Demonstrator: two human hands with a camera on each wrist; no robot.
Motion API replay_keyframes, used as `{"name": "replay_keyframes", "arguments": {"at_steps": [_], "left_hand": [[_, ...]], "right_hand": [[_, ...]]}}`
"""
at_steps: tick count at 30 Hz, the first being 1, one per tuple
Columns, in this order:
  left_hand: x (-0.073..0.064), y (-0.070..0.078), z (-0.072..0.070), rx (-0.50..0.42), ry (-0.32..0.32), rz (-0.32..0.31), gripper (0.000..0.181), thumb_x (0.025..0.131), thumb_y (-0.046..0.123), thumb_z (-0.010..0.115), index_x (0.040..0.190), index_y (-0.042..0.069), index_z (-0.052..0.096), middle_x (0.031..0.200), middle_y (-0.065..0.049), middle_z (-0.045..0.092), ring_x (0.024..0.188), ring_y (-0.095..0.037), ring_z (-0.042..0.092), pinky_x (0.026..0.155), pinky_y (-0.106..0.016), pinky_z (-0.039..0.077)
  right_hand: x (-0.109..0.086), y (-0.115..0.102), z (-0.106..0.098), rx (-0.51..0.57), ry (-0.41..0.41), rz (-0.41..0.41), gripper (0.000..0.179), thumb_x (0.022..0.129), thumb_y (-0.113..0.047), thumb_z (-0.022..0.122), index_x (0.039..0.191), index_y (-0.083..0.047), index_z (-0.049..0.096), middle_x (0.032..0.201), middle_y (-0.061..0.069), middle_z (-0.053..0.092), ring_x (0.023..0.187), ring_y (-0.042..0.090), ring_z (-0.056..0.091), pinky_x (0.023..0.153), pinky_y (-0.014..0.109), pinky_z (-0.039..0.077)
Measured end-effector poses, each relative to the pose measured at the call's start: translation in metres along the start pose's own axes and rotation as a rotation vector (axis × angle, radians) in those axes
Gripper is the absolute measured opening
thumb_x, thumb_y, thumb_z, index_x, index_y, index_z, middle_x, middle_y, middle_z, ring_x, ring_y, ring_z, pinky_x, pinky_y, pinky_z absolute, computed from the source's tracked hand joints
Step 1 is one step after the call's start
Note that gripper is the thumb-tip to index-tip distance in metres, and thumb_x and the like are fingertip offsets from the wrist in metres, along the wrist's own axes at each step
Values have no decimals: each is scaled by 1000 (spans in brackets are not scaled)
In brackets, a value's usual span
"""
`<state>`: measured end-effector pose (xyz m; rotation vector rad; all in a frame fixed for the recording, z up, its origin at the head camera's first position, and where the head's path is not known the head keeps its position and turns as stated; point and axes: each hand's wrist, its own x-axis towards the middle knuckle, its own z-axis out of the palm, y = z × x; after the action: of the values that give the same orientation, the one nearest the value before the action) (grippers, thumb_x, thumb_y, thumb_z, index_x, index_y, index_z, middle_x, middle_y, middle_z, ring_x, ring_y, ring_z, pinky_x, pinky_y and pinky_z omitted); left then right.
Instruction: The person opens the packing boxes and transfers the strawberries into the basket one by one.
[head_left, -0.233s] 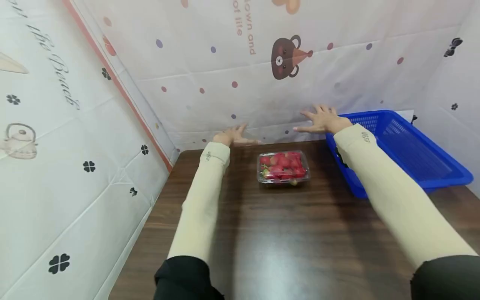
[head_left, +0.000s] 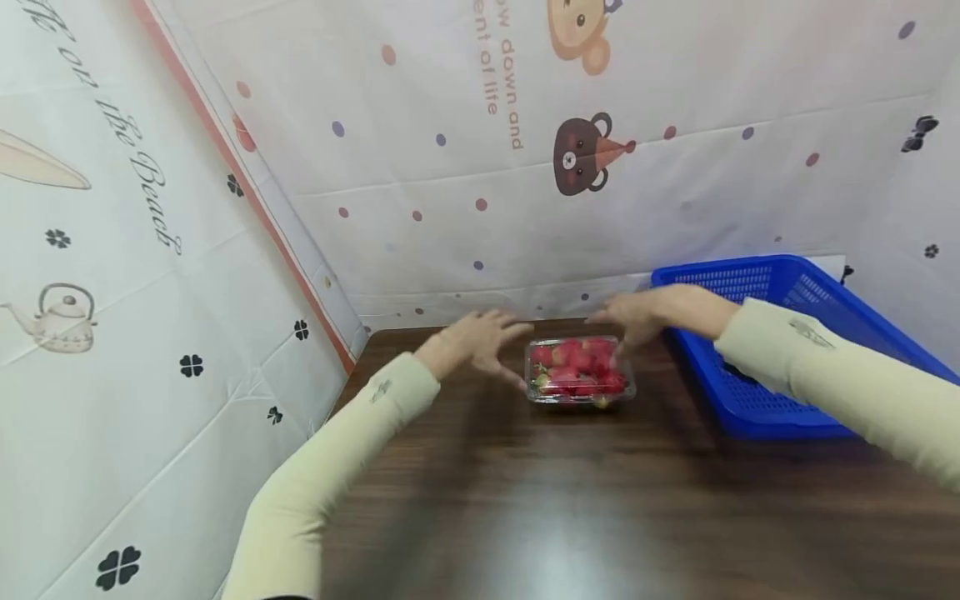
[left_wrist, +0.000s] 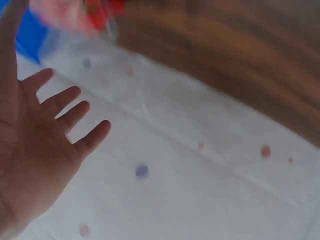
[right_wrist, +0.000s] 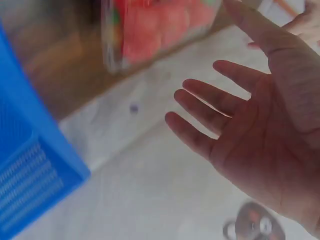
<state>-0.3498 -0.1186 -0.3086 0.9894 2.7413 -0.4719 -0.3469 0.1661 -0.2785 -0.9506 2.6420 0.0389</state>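
Note:
A clear plastic box of strawberries [head_left: 576, 371] lies on the dark wooden table [head_left: 465, 500] near its back edge. At the box's left side is my left hand [head_left: 476, 340], fingers spread and thumb tip close by the rim. My right hand [head_left: 637, 317] reaches in from the other side, its fingertips overlapping the box's right edge in the head view. In the left wrist view the left hand [left_wrist: 40, 135] shows a bare palm with parted fingers. The right hand [right_wrist: 250, 125] likewise has its palm bare, with the strawberry box [right_wrist: 160, 30] blurred beyond the thumb.
A blue plastic basket [head_left: 757, 417] with slotted walls stands at the right, under my right forearm. Something dark shows inside it near the sleeve. A white printed sheet [head_left: 420, 242] hangs behind the table and along the left side.
Both hands have come in from the back edge toward the two sides of the strawberry box. The head view has tilted up a little, so the scene sits lower.

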Motion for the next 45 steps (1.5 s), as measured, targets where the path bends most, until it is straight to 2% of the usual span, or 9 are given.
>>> {"name": "replay_keyframes", "arguments": {"at_steps": [3,6,12,17,22,28,34,39,45], "left_hand": [[-3,24,25,146,96,128,92,86,75,62,154,17,40,161,-9,40,149,-28,39,124,-51,40],[0,41,48,199,187,221,63,91,61,66,136,17,59,143,-5,59,131,-21,57,108,-38,56],[7,51,73,204,339,249,26,94,38,72,111,20,70,114,2,73,102,-15,71,84,-30,65],[8,45,75,198,396,240,17,94,34,74,100,17,72,96,2,75,90,-16,73,77,-31,65],[6,43,77,197,397,259,16,94,35,73,98,19,74,96,3,76,88,-15,73,77,-30,65],[11,61,79,415,534,251,7,91,34,71,89,28,75,97,12,73,84,-7,71,70,-25,63],[17,93,68,531,477,175,22,98,20,65,84,31,77,87,11,72,71,-7,69,54,-23,62],[18,87,71,506,454,228,19,99,19,63,90,27,78,94,7,71,77,-10,71,60,-24,64],[13,73,81,492,509,293,15,99,19,63,97,23,78,101,7,70,76,-11,71,60,-25,64]], "right_hand": [[-4,-16,23,-53,-54,16,95,82,-44,83,155,-2,39,154,33,38,143,55,35,114,73,39],[3,-19,44,-85,-95,82,103,80,-46,85,158,-4,33,157,31,34,145,53,34,111,71,44],[30,-16,54,-164,-141,98,109,75,-43,90,158,-4,32,160,25,37,143,47,42,115,62,46],[47,-12,45,-219,-114,99,113,65,-42,96,156,-7,39,154,22,44,134,43,51,107,58,54],[53,-6,47,-129,-137,72,117,63,-41,97,156,-6,37,146,22,42,128,39,53,106,55,56],[51,1,48,-27,-88,22,116,59,-33,100,154,-5,41,125,12,52,117,30,55,103,52,58],[45,11,43,-14,-49,1,117,57,-28,102,152,2,40,136,19,51,123,36,53,106,56,55],[48,10,46,-18,-57,32,120,56,-27,102,154,1,38,139,21,47,126,38,52,106,58,54],[59,0,47,-62,-101,85,123,58,-31,101,157,-2,34,155,25,36,140,46,42,111,64,48]]}}
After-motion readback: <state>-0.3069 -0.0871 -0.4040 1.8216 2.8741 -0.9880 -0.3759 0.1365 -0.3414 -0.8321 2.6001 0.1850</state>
